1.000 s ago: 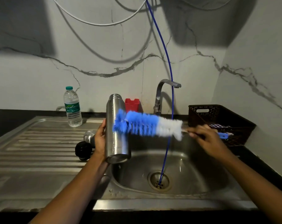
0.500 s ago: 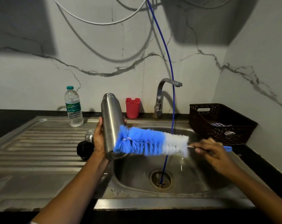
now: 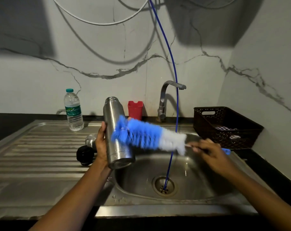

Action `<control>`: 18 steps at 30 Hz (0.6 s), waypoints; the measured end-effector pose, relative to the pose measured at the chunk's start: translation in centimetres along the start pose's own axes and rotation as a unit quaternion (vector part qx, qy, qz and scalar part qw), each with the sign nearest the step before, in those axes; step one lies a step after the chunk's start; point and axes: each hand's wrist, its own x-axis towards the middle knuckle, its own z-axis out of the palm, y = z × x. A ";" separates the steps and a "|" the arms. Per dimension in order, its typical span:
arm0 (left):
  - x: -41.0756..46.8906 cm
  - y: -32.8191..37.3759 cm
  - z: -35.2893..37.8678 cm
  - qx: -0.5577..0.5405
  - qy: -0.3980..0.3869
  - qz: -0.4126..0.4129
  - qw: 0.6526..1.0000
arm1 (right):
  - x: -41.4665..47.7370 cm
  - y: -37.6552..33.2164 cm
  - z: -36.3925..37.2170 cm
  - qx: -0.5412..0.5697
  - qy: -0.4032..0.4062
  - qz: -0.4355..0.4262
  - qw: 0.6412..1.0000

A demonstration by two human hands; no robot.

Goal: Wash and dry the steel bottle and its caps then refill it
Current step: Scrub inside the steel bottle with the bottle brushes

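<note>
While the left hand (image 3: 100, 147) grips the steel bottle (image 3: 115, 130) near upright over the sink's (image 3: 158, 209) left edge and the right hand (image 3: 208, 151) pinches the brush (image 3: 146, 136) handle with its bristles against the bottle's side, I'd turn the bottle between strokes. The caps (image 3: 84, 154) lie just left.

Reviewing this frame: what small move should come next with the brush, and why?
Probably draw the brush down the side of the steel bottle toward its lower end. The right hand holds the brush handle, the blue bristles lie across the bottle's outer wall, and the left hand grips the bottle over the sink, so an outside scrub looks underway.
</note>
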 end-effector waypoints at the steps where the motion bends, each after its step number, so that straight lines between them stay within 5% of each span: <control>1: -0.1 -0.2 0.2 -0.015 -0.007 -0.011 1.000 | -1.5 0.5 -0.5 -0.004 -0.004 -0.023 1.000; 11: 0.0 -0.9 -0.7 0.015 0.011 -0.011 1.000 | 8.2 1.0 1.3 -0.023 0.070 0.039 0.996; 18: 0.0 1.2 -0.4 0.029 0.036 0.103 0.994 | 1.5 2.2 -0.4 0.020 -0.020 0.029 0.999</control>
